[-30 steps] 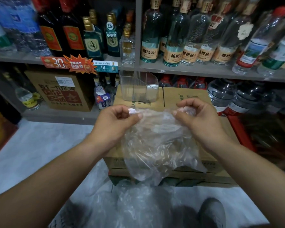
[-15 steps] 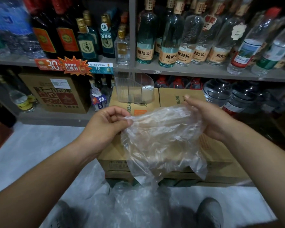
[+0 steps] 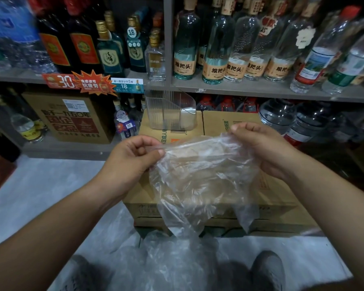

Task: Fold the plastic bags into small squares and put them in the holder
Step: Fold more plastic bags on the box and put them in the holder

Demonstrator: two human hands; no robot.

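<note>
Nearest, by the person's shoes [image 3: 268, 269], a heap of loose clear bags [image 3: 172, 261] lies on the pale floor. Above it the left hand [image 3: 130, 162] pinches the top left edge of a crumpled clear plastic bag [image 3: 200, 181] between thumb and curled fingers; the right hand [image 3: 267, 152] pinches the top right edge; the bag hangs spread between them, over a cardboard box [image 3: 282, 196]. Farther, the clear ribbed holder [image 3: 170, 112] stands on the box's back part; behind it is a shelf [image 3: 240, 89] with glass bottles [image 3: 213, 66].

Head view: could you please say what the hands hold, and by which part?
A clear crumpled plastic bag, by its top edge: left hand pinches the left end, right hand the right.
</note>
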